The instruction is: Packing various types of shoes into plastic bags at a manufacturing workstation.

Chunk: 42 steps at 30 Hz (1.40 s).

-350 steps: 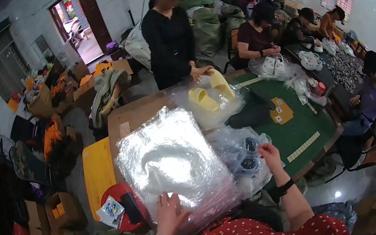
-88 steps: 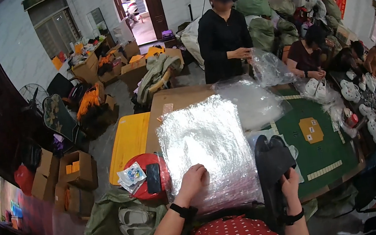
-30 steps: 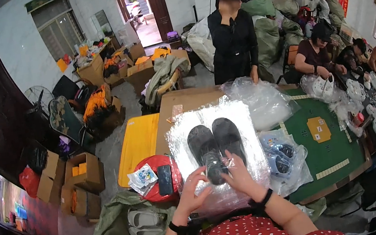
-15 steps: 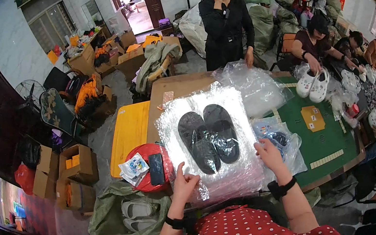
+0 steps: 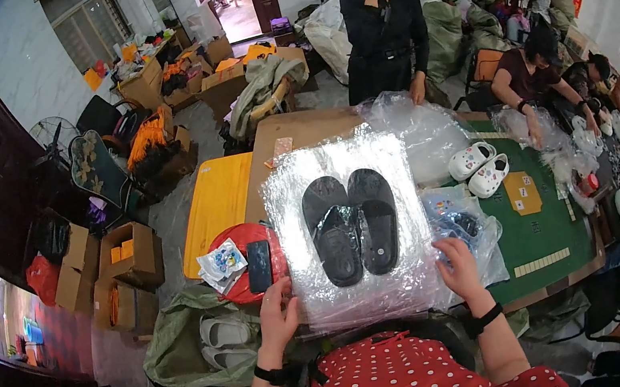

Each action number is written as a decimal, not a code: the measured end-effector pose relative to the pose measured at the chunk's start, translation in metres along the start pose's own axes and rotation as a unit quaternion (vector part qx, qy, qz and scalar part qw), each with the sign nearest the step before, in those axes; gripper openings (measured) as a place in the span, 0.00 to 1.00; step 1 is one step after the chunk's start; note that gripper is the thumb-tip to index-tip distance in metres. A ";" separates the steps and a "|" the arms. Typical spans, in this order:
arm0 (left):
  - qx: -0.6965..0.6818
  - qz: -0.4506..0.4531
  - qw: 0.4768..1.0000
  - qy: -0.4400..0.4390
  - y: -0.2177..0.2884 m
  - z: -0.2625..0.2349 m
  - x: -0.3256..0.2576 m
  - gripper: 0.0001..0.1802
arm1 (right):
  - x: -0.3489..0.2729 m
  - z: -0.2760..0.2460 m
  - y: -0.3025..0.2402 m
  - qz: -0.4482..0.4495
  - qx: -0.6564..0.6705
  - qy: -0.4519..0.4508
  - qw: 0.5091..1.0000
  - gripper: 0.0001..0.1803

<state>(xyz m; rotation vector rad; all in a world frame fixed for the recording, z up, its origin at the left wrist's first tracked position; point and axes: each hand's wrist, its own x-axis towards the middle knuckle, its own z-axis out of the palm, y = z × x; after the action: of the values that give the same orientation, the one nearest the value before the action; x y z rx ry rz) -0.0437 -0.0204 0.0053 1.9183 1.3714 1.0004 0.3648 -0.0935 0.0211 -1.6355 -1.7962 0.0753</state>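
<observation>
A pair of black slide slippers (image 5: 379, 241) lies side by side, toes away from me, on a stack of shiny clear plastic sheets or bags (image 5: 289, 189). The straps have a glossy sheen; I cannot tell whether film covers them. My left hand (image 5: 278, 318) is at the stack's near left edge, fingers apart, holding nothing. By the right edge my right hand (image 5: 458, 266) has its fingers loosely spread and grips nothing. A clear bag with blue contents (image 5: 454, 223) rests just beyond it. Left of the stack, a dark phone (image 5: 259, 266) lies on a red round item (image 5: 268, 236).
An open green sack (image 5: 176, 348) with grey shoes (image 5: 223, 333) stands at lower left. White clogs (image 5: 486, 175) sit on the green tabletop (image 5: 552, 236), near tiles (image 5: 541, 262). A person (image 5: 385, 27) stands across the table; others work at right. Cardboard boxes (image 5: 130, 262) line the left.
The slippers now lie straighter and more parallel. Both hands have drawn slightly outward from the stack, the left with fingers spread. A co-worker's hand has left the white clogs on the green tabletop.
</observation>
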 end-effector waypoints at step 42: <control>0.105 -0.163 0.981 -0.023 0.003 0.063 0.047 0.21 | 0.048 0.088 -0.088 -0.141 0.036 -0.098 0.984 0.14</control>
<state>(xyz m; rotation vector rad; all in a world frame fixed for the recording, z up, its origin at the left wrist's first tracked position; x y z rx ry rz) 0.0192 0.0220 -0.0155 1.7694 1.7523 0.6708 0.2462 -0.0335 0.0180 -1.3476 -2.1329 0.1767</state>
